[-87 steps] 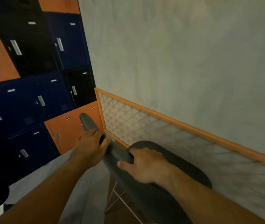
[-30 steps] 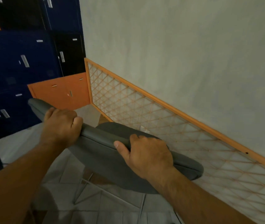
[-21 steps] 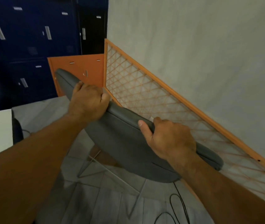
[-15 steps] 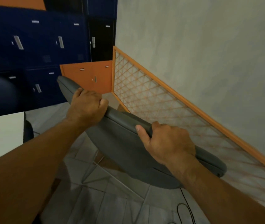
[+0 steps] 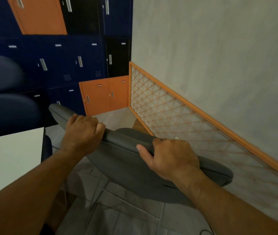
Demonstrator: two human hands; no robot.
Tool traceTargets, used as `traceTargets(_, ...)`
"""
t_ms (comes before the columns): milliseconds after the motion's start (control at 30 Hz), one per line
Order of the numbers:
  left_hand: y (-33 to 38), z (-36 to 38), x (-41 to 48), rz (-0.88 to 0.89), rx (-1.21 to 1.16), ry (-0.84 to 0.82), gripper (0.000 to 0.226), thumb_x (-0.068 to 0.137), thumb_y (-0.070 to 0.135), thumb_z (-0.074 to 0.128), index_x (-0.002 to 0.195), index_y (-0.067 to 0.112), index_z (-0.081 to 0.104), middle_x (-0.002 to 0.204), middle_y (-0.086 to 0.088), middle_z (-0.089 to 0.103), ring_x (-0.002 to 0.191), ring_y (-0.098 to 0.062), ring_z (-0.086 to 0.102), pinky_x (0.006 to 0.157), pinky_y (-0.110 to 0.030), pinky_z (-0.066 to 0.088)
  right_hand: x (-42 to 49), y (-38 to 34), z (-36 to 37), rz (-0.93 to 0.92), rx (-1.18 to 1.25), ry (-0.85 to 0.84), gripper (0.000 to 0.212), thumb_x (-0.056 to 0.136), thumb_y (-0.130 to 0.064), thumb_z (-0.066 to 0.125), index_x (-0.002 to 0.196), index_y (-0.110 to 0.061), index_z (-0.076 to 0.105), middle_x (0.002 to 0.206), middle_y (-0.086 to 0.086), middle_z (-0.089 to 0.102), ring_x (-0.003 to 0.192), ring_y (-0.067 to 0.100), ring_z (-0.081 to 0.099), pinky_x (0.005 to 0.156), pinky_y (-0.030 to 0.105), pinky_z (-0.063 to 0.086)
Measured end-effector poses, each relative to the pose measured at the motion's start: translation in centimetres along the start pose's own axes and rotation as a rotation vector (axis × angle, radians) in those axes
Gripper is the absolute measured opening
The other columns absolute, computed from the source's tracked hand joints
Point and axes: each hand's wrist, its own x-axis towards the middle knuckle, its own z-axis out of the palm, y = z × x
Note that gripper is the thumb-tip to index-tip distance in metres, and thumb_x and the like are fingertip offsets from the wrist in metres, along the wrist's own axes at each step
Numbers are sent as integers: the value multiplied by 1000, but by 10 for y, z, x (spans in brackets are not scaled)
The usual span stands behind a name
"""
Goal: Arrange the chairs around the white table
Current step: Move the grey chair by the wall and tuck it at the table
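Both hands clamped on the curved top edge of a grey padded chair backrest [image 5: 128, 160]: left hand [image 5: 82, 133] wrapped over the rim nearer its far end, fingers curled over the front, right hand [image 5: 170, 158] gripping the rim further along, thumb laid against the near face and fingers hooked over the top. Grey chair tilted across the middle of the view, above the grey tiled floor [image 5: 123, 216], between the white tabletop [image 5: 11, 160] at the left and the orange-framed lattice panel [image 5: 177, 116] running along the pale grey wall [image 5: 219, 51] at the right. Corner of the white tabletop just beside the left forearm, apart from the grey chair. Dark blue upholstered chair [image 5: 7, 107] blurred behind the tabletop's far edge. Blue, black and orange locker doors [image 5: 77, 65] with small metal handles filling the background at the left, meeting the wall at the corner. Thin dark cable [image 5: 206, 232] barely visible on the floor at the bottom edge.
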Motion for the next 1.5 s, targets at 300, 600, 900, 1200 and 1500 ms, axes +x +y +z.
traceTargets(300, 15, -5, -12, -18, 51, 3, 40, 88, 39, 20, 63, 26, 47, 64, 8, 46, 68, -12, 44, 96, -40, 34, 5, 25, 3, -85, -20, 50, 75, 86, -72, 4, 76, -21, 58, 64, 0, 61, 54, 20, 54, 51, 30, 35)
traceTargets(600, 36, 2, -19, -35, 142, 46, 50, 93, 46, 16, 62, 27, 51, 64, 7, 49, 70, -13, 48, 95, -40, 33, 11, 61, 4, -129, 13, 93, 59, 93, -57, 28, 61, -18, 58, 49, -2, 52, 39, 16, 45, 44, 24, 32)
traceTargets(900, 14, 0, -5, 72, 113, -15, 54, 93, 57, 16, 61, 29, 48, 60, 10, 46, 62, -4, 43, 88, -36, 30, 9, 46, 9, 70, 77, 65, 59, 89, -62, 9, 69, -25, 50, 64, -4, 57, 55, 16, 50, 53, 29, 36)
traceTargets(1200, -36, -10, 17, 34, 172, 36, 51, 87, 48, 21, 52, 25, 49, 50, 4, 47, 50, -11, 42, 74, -37, 36, 20, 29, 11, 140, 51, 37, 51, 91, -52, 15, 65, -27, 51, 57, -8, 54, 48, 9, 47, 49, 26, 36)
traceTargets(1500, -48, 4, 34, 23, 141, 142, 45, 84, 37, 28, 46, 19, 44, 47, 1, 42, 47, -17, 38, 70, -35, 34, 47, 22, 18, 134, -27, 80, 39, 90, -46, 22, 62, -29, 42, 53, -8, 48, 43, 10, 41, 44, 24, 24)
